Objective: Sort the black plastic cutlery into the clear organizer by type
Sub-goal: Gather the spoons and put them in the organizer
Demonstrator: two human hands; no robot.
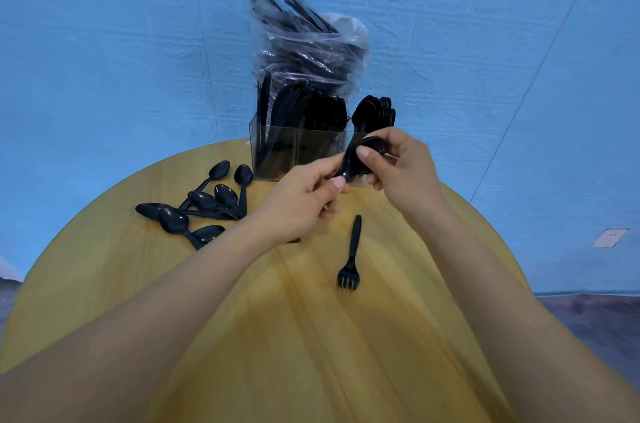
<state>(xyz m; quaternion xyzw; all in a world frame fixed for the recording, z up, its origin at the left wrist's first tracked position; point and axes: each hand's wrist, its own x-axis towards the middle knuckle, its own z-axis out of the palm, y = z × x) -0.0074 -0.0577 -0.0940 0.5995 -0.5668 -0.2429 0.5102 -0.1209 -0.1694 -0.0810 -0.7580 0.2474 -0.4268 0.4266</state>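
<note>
Left hand [304, 197]: fingers curled, pinching the handle end of a small stack of spoons [363, 154].
Right hand [398, 163]: thumb and fingers curled round the bowl end of the same stack, held just in front of the organizer.
Clear organizer [277, 149]: at the table's far edge; cutlery stands upright in its compartments, spoons in the rightmost.
Loose spoons [204, 201]: heaped on the table, left of the left hand.
Fork [351, 256]: lies alone near centre, tines toward the person.
Bag of cutlery [308, 45]: behind the organizer.
Round wooden table [311, 336]: bears everything.
</note>
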